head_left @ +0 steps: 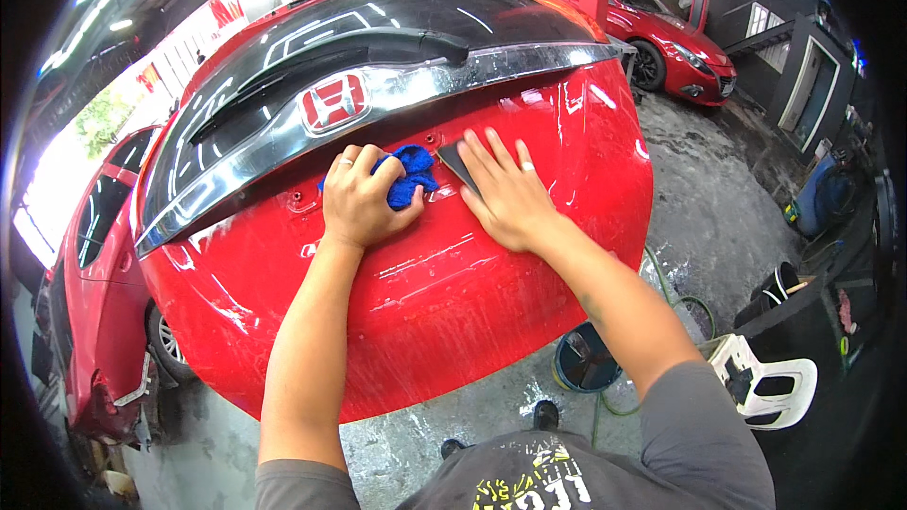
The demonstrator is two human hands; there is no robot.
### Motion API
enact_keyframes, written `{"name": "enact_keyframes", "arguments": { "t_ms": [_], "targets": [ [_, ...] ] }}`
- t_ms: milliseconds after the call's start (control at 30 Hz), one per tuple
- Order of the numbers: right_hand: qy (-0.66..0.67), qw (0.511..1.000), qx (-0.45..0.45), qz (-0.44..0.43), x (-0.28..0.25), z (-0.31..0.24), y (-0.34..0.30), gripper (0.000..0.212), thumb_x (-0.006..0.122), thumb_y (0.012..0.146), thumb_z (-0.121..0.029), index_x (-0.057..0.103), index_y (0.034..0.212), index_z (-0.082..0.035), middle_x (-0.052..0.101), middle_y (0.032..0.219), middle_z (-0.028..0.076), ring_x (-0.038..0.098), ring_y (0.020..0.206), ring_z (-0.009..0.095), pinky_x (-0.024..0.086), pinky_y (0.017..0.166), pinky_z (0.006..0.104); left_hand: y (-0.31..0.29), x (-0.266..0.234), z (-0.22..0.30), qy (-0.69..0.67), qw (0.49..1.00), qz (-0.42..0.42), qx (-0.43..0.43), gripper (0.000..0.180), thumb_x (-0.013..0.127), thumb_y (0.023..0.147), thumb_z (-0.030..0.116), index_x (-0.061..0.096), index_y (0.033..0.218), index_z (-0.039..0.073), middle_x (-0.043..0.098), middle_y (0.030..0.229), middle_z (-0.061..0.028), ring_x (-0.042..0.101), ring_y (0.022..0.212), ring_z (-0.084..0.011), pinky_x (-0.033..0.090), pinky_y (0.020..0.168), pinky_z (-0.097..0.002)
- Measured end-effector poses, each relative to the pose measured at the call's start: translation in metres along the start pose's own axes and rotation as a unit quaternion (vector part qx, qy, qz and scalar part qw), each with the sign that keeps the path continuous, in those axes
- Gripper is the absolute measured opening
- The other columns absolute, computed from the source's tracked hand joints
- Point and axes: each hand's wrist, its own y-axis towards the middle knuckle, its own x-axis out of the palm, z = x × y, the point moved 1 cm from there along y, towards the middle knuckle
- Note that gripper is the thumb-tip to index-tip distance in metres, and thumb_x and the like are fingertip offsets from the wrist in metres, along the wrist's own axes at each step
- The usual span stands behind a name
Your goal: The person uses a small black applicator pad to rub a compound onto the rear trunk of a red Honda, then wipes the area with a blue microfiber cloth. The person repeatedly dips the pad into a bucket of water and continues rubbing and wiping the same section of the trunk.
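A red car tailgate [425,321], wet and streaked, fills the middle of the view. My left hand [364,198] grips a crumpled blue cloth [408,178] against the panel, just below the chrome trim strip [491,68] and the emblem [334,102]. To the right, my right hand [505,184] lies with fingers extended over a dark grey sandpaper sheet [455,166], pressing it to the red paint. Most of the sheet is hidden under the palm. Small mounting holes show in the panel near both hands.
A dark bucket [586,359] of water stands on the wet floor below the tailgate's right side. A white plastic stool [770,387] and a green hose [704,307] are at the right. Other red cars stand at left [104,274] and back right [675,47].
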Motion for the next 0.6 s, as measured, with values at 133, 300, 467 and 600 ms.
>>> {"name": "enact_keyframes", "arguments": {
  "t_ms": [133, 300, 467, 600],
  "targets": [
    [0.026, 1.0, 0.003, 0.008, 0.003, -0.001, 0.021, 0.074, 0.049, 0.118, -0.042, 0.035, 0.176, 0.001, 0.032, 0.186, 0.023, 0.024, 0.174, 0.041, 0.02, 0.139, 0.0657, 0.0, -0.002, -0.001, 0.001, 1.0, 0.001, 0.001, 0.031, 0.092, 0.075, 0.03, 0.07, 0.088, 0.013, 0.067, 0.096, -0.0083, 0.067, 0.09, -0.0333, 0.056, 0.081, -0.0471],
    [0.008, 0.999, -0.009, -0.043, -0.001, 0.0, -0.028, 0.079, 0.053, 0.114, -0.041, 0.032, 0.177, 0.001, 0.031, 0.186, 0.023, 0.026, 0.174, 0.041, 0.021, 0.141, 0.0587, -0.006, -0.003, -0.003, 0.006, 1.0, -0.005, -0.001, 0.031, 0.092, 0.074, 0.03, 0.069, 0.086, 0.014, 0.066, 0.095, -0.009, 0.066, 0.09, -0.034, 0.056, 0.081, -0.0477],
    [-0.113, 0.984, 0.131, -0.037, -0.031, 0.111, 0.012, 0.079, 0.049, 0.114, -0.04, 0.03, 0.178, 0.001, 0.028, 0.188, 0.022, 0.024, 0.175, 0.041, 0.019, 0.142, 0.0578, 0.001, -0.004, 0.0, 0.004, 1.0, -0.002, 0.001, 0.031, 0.092, 0.073, 0.027, 0.068, 0.086, 0.013, 0.065, 0.094, -0.0104, 0.065, 0.09, -0.0352, 0.055, 0.081, -0.0485],
    [-0.086, 0.987, 0.136, -0.008, -0.009, 0.091, 0.024, 0.079, 0.047, 0.113, -0.036, 0.031, 0.174, 0.011, 0.03, 0.185, 0.03, 0.023, 0.175, 0.043, 0.018, 0.142, 0.0577, 0.005, 0.001, 0.004, 0.008, 1.0, 0.002, 0.001, 0.03, 0.092, 0.073, 0.027, 0.068, 0.086, 0.013, 0.065, 0.094, -0.0103, 0.065, 0.09, -0.035, 0.055, 0.08, -0.0485]
  ]
}}
